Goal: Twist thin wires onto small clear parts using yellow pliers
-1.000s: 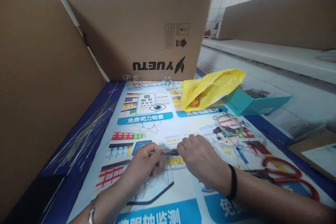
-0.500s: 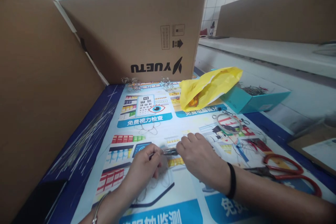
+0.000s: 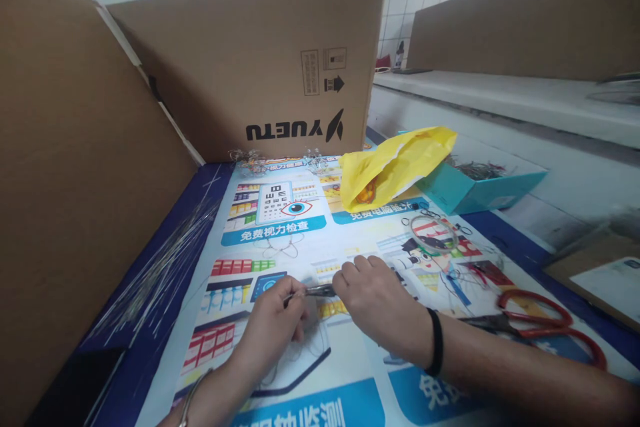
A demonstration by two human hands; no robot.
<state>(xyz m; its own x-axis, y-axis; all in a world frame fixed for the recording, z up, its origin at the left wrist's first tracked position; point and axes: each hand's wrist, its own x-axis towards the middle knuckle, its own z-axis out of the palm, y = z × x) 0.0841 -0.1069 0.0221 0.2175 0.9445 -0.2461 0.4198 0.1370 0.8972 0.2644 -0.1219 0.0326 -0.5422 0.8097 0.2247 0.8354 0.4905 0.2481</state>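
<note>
My right hand (image 3: 373,300), with a black band at the wrist, is closed around a dark metal tool (image 3: 320,291) whose slim end points left. At that end my left hand (image 3: 283,310) is pinched on thin wire, just left of the tool's tip. Faint loops of wire (image 3: 313,340) hang below my left fingers over the printed sheet (image 3: 350,347). The handles of the tool are hidden inside my right hand. Exactly how the tip meets the wire is too small to tell.
Red-handled scissors (image 3: 540,327) lie beyond my right forearm. A clear ring (image 3: 433,235), a yellow bag (image 3: 395,170) and a teal box (image 3: 480,192) of wire pieces are at the right. Straight wires (image 3: 155,273) lie left. Cardboard panels (image 3: 240,67) stand behind and left.
The whole view has shifted slightly. Both hands keep nearly the same pose, and the tool between them sits at a slightly different angle.
</note>
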